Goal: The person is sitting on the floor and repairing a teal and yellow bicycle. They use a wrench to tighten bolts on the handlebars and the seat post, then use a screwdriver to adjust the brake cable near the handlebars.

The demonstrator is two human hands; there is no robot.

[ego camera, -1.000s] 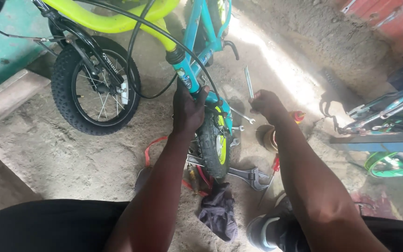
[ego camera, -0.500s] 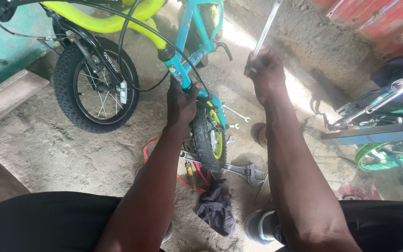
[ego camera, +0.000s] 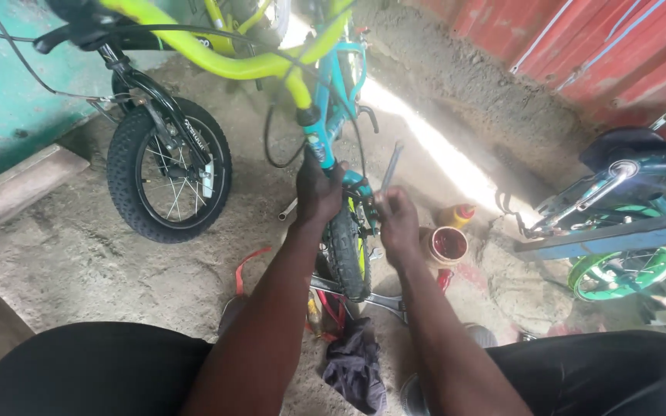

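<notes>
The left hand (ego camera: pixel 317 192) was wrapped around the teal fork (ego camera: pixel 331 150) of a small bicycle, just above its front wheel (ego camera: pixel 347 250), fingers closed on the tube. The right hand (ego camera: pixel 397 223) was closed around the lower end of a metal wrench (ego camera: pixel 391 166), whose shaft stood up and tilted slightly to the right, beside the fork. The wheel, black-tyred with a yellow-green rim, stood upright between the two forearms.

Surrounding items:
- A second small wheel (ego camera: pixel 169 171) with a knobby black tyre stood to the left, under a yellow-green frame tube (ego camera: pixel 217 58). Black cables (ego camera: pixel 271 146) hung in loops between that frame and the fork, partly crossing the working area.
- A round open tin (ego camera: pixel 447 245) with red contents sat on the dirt floor just right of the right hand. A small yellow bottle with a red cap (ego camera: pixel 456 214) lay just behind it.
- A dark rag (ego camera: pixel 356 366) lay on the ground below the wheel, beside a flat metal tool (ego camera: pixel 383 303) and a red strap (ego camera: pixel 247 266).
- Another bicycle (ego camera: pixel 618 192) with a green-rimmed wheel (ego camera: pixel 622 273) stood at the right, well apart.
- A teal wall (ego camera: pixel 9 85) bounded the left side; a red corrugated wall (ego camera: pixel 580 46) bounded the upper right.

No label could be made out.
</notes>
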